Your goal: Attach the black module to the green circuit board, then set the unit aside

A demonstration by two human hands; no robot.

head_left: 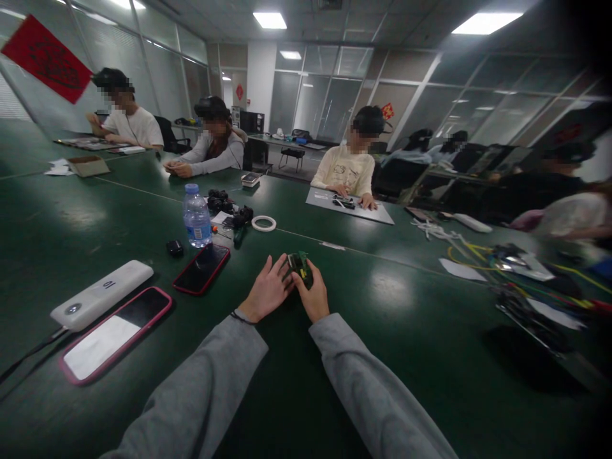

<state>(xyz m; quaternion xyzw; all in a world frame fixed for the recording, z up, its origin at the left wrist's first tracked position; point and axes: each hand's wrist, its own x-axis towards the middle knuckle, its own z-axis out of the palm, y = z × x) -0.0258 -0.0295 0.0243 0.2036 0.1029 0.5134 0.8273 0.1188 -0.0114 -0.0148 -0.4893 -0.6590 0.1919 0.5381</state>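
Note:
A small green circuit board (303, 262) with a yellow part on it is held over the table by my right hand (313, 292), thumb across its front. My left hand (268, 290) is beside the board's left edge, its fingers stretched out and apart. Its fingertips come close to the board; whether they touch it I cannot tell. A dark band circles my left wrist. Both forearms, in grey sleeves, reach in from the bottom of the view.
On the green table (382, 357), left of my hands, are a red-edged phone (203, 269), a pink-cased phone (117, 335), a white power bank (102, 294) and a water bottle (197, 220). A tape roll (263, 223) lies ahead. Cables (471, 252) spread at right. Several people sit around.

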